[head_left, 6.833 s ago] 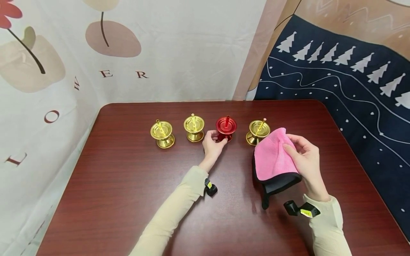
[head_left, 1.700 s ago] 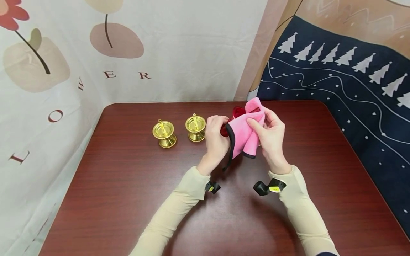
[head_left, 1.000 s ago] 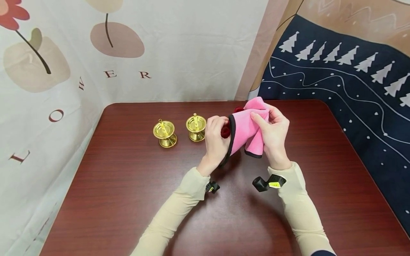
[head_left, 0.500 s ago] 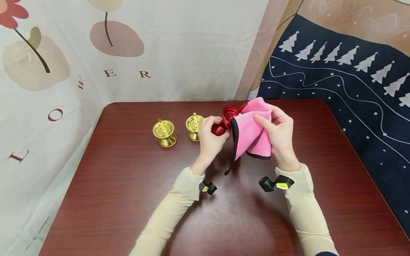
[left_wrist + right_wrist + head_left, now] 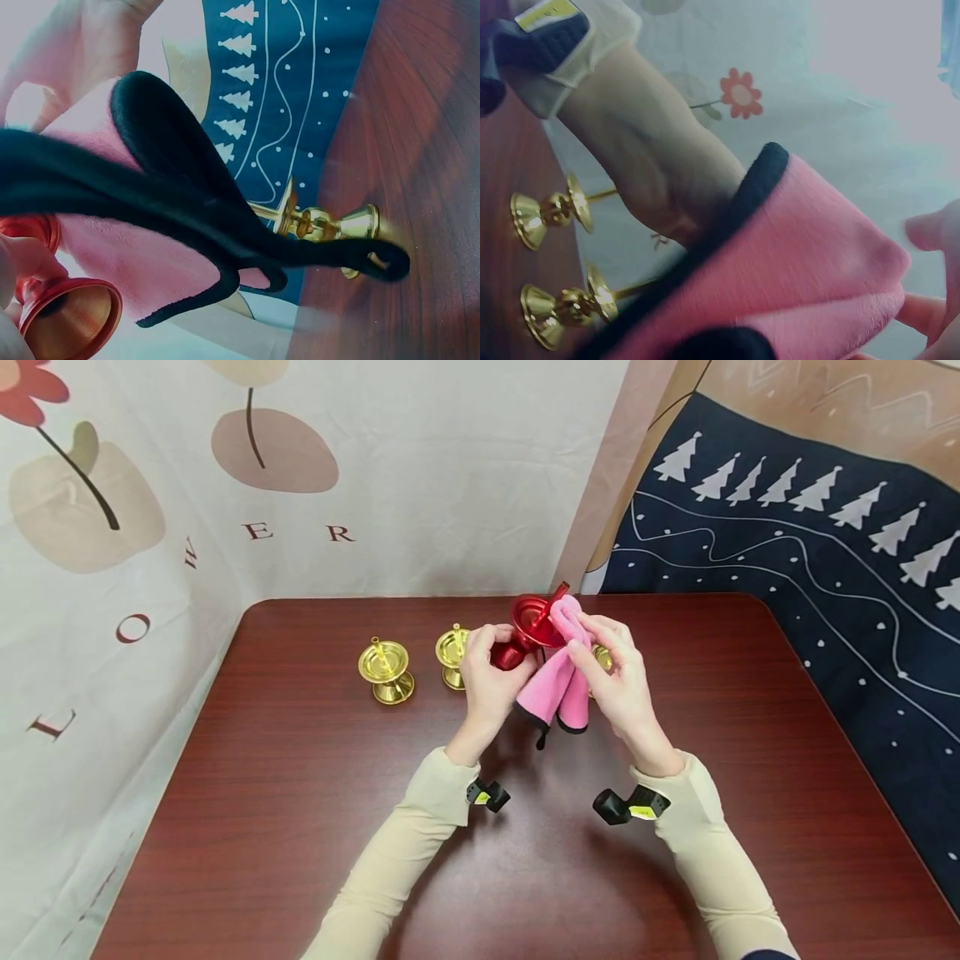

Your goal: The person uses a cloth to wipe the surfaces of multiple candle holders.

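A shiny red candle holder (image 5: 531, 614) is held above the table, tilted so that its dish faces up and right. My left hand (image 5: 489, 685) grips it by its base, whose hollow underside shows in the left wrist view. In my right hand (image 5: 621, 685) a pink cloth (image 5: 551, 685) with black edging is pinched between thumb and fingers. The bunched cloth touches the right side of the dish, beside the central tube, and its loose ends hang below. In the right wrist view the cloth (image 5: 802, 240) hides the red holder and part of my left arm.
Two gold candle holders stand upright on the left: one (image 5: 384, 668) farther out, another (image 5: 452, 652) partly behind my left hand. A third gold candle holder (image 5: 602, 657) is mostly hidden behind my right hand. Brown wooden table (image 5: 300, 827); printed curtains hang behind it.
The red candle holder, earlier standing on the table, is lifted and tilted. Within the last half second my right hand moved left, bunching the cloth and uncovering more of the red dish.
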Tool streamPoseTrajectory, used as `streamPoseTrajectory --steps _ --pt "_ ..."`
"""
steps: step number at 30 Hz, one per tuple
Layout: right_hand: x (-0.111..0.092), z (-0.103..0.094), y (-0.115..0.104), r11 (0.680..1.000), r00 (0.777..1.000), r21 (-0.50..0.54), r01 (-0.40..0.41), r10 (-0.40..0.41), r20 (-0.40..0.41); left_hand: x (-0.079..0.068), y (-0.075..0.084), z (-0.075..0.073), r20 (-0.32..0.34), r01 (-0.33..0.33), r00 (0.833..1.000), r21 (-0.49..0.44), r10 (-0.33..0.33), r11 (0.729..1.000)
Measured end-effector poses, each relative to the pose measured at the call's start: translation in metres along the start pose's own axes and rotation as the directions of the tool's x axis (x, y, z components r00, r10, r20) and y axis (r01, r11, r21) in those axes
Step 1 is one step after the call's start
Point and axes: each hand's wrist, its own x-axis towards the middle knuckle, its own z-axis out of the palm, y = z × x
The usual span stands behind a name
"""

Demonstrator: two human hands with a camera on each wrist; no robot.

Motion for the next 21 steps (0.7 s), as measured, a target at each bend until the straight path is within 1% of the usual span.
streamPoseTrajectory --steps 3,5,7,10,13,16,19,21 --pt "-0.002 0.005 0.001 1.000 1.000 0.000 -0.009 0.009 -0.022 0.001 0.000 0.002 -0.017 -0.026 1.000 0.019 0.027 0.999" --pt "-0.003 0.007 0.002 1.000 1.000 -0.027 0.007 -0.007 -0.027 0.000 -0.001 0.003 -0.022 -0.030 0.999 0.025 0.031 0.999" --pt "-0.003 0.009 0.003 0.995 0.998 -0.086 0.047 -0.049 -0.025 0.000 -0.001 0.002 -0.022 -0.028 0.999 0.022 0.028 0.999" --pt "-0.003 0.010 0.006 0.976 0.989 -0.169 0.138 -0.145 -0.032 0.001 -0.002 0.001 -0.018 -0.026 1.000 0.013 0.026 1.000" --pt "-0.001 0.008 0.007 0.955 0.972 -0.213 0.209 -0.227 -0.064 0.002 -0.002 -0.002 -0.014 -0.027 1.000 -0.012 0.027 1.000" --pt "0.003 0.003 0.005 0.927 0.948 -0.268 0.264 -0.300 -0.103 0.003 -0.002 -0.005 0.000 -0.020 1.000 -0.053 0.020 0.998" --pt "0.008 -0.004 0.000 0.887 0.922 -0.349 0.302 -0.365 -0.131 0.003 -0.001 -0.008 0.039 0.008 0.999 -0.100 -0.004 0.995" --pt "0.011 -0.007 -0.004 0.856 0.905 -0.399 0.327 -0.406 -0.129 0.004 -0.001 -0.010 0.080 0.036 0.996 -0.137 -0.026 0.990"
